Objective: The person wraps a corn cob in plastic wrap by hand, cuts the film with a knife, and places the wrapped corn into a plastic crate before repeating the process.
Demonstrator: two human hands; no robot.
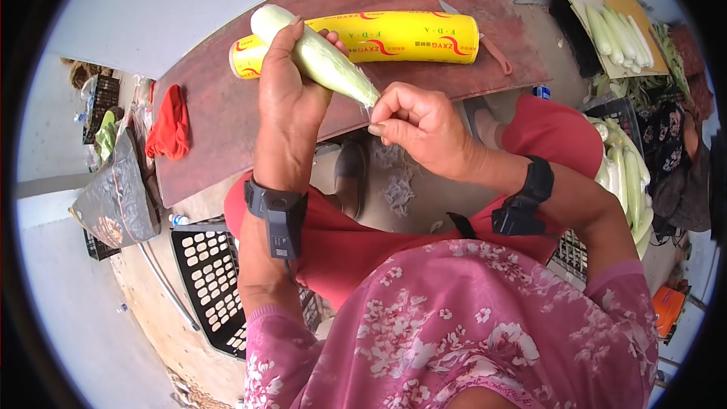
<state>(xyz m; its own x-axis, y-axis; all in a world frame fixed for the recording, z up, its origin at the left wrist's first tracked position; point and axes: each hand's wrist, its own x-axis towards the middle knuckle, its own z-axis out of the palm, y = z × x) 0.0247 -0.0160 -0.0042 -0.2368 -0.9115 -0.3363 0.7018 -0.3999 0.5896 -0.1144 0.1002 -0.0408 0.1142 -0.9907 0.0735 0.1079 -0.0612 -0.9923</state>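
My left hand (291, 68) is wrapped round a pale green, tapering vegetable (322, 60), holding it tilted above the table. Its thick whitish end points up and left, its narrow tip down and right. At that tip my right hand (424, 125) is closed, thumb and forefinger pinching thin, wispy, whitish strands. I cannot make out whether they are plant fibres or film. Behind the vegetable lies a yellow printed roll (409, 36) on the red table (212, 144). A knife, with a red handle (496, 55), lies partly hidden behind the roll.
A red cloth (170, 125) lies at the table's left. Several long pale green vegetables (619, 39) rest on a board at the far right, and more (625, 174) are heaped below. A black crate (208, 280) stands lower left. Whitish scraps (397, 189) litter the floor.
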